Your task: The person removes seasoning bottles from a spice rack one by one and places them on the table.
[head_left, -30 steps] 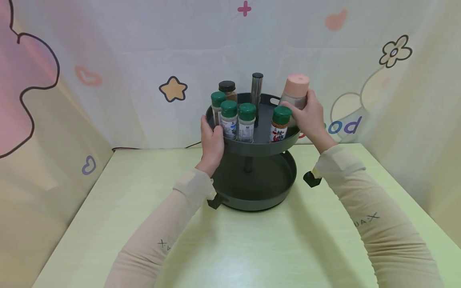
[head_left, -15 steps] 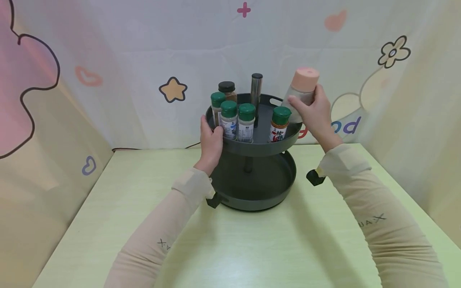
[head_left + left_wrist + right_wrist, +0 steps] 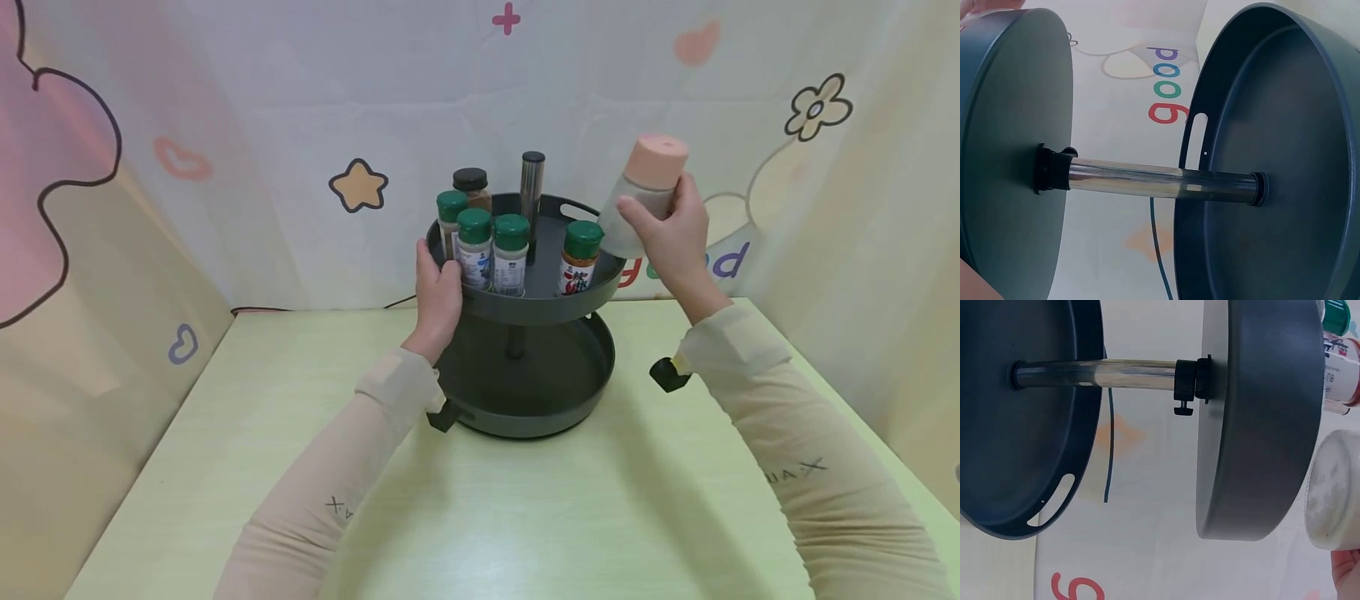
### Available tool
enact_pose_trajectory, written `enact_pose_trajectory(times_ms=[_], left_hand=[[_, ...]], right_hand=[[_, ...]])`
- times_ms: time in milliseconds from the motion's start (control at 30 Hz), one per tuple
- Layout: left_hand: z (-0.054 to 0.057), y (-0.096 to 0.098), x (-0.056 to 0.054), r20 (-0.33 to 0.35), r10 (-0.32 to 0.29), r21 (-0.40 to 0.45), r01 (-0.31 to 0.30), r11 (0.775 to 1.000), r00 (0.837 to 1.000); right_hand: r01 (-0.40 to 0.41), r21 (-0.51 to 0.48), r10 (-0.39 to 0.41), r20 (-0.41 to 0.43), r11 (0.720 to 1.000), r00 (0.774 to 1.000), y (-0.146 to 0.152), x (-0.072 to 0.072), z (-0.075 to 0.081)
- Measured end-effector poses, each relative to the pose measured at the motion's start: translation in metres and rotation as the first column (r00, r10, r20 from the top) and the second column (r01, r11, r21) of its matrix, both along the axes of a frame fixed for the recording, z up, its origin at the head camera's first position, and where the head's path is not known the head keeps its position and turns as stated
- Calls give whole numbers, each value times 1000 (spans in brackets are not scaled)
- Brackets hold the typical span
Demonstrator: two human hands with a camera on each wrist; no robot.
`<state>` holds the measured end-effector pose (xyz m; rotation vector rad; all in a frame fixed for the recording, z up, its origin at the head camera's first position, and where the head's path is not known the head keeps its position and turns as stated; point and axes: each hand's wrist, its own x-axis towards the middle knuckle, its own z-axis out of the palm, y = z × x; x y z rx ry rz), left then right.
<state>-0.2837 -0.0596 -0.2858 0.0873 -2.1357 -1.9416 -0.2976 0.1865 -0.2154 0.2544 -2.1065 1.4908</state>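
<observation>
My right hand (image 3: 675,233) grips a clear jar with a pink cap (image 3: 656,162), tilted over the right rim of the upper tray. In the right wrist view the jar's pale base (image 3: 1334,497) shows beside that tray's wall. My left hand (image 3: 438,292) holds the left rim of the dark two-tier tray stand (image 3: 528,310), thumb toward the front. On the upper tier stand green-capped seasoning bottles, including a red-labelled one (image 3: 579,258) at the right and a white-labelled one (image 3: 511,258) near the middle. A black-capped jar (image 3: 470,183) stands behind them.
The lower tray (image 3: 525,425) rests on the pale green table (image 3: 480,517). A metal post (image 3: 1129,178) joins both tiers, and a slim steel cylinder with a black top (image 3: 532,187) rises from the upper one. A patterned curtain (image 3: 270,208) hangs behind; a thin cable (image 3: 1159,244) runs there.
My right hand has moved up and to the right with the pink-capped jar, from inside the upper tray to over its right rim. The left hand stays at the left rim.
</observation>
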Motion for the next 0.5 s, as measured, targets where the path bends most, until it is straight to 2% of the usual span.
enact_pose_trajectory(times_ms=[300,500], left_hand=[[1,1,2,-5,1,4,-1,1000,1000],[1,1,4,-10,-1,4,1,1000,1000]], right_hand=[[-17,-1,17,-13,1000,1000,8,8,0],[-52,-30,50,-58,998,997,12,16,-1]])
